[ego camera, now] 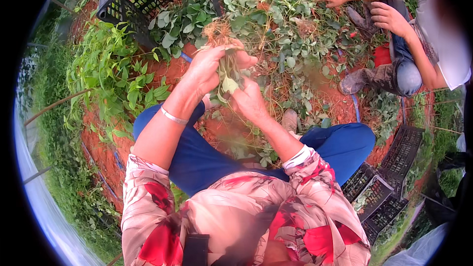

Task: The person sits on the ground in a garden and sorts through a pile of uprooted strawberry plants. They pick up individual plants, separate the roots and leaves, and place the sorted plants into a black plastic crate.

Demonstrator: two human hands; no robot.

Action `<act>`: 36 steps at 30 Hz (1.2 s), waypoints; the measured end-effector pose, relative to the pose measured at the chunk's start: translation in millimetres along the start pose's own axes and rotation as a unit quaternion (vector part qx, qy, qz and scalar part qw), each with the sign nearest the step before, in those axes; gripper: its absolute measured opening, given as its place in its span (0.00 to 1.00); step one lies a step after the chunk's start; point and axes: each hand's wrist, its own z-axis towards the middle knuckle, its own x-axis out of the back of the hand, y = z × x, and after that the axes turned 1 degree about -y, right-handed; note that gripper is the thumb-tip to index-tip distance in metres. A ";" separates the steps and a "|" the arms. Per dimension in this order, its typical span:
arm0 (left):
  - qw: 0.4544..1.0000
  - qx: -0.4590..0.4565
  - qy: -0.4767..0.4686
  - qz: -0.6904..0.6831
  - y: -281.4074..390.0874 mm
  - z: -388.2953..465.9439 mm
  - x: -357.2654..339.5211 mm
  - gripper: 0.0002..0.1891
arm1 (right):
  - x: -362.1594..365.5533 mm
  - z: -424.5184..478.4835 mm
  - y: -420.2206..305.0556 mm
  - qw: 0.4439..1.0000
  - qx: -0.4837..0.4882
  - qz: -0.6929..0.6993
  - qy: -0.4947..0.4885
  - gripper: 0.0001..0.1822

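Note:
My left hand [207, 67] grips a small bundle of strawberry seedlings [228, 61] by the stems, just under the roots. The bare, reddish-brown roots [217, 31] point away from me, and the leaves hang towards my lap. At the leafy end, my right hand [251, 99] pinches leaves or stems, close to a pale upturned leaf [230, 85]. Its fingertips are partly hidden by the foliage. Beyond my hands lies a wide heap of loose strawberry plants [288, 40] on the red soil.
A black plastic crate [127, 2] stands at the upper left beside leafy green plants [114, 66]. Opposite on the right, a co-worker [399, 33] crouches, one hand [330, 0] at the heap. Several black crates [401, 151] lie at lower right. Blue drip tape [355, 107] crosses the soil.

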 end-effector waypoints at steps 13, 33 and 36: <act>0.986 -0.112 0.118 -0.033 49.1 -27.7 46.2 0.10 | 234.2 58.1 207.7 0.883 -0.278 -0.336 0.176 0.10; 0.989 -0.074 0.119 0.046 34.6 -28.1 16.6 0.08 | 198.1 32.2 213.8 0.807 -0.152 -0.569 0.035 0.13; 0.989 -0.069 0.119 0.048 35.0 -26.1 15.4 0.08 | 243.7 44.1 249.0 0.787 -0.289 -0.540 0.077 0.14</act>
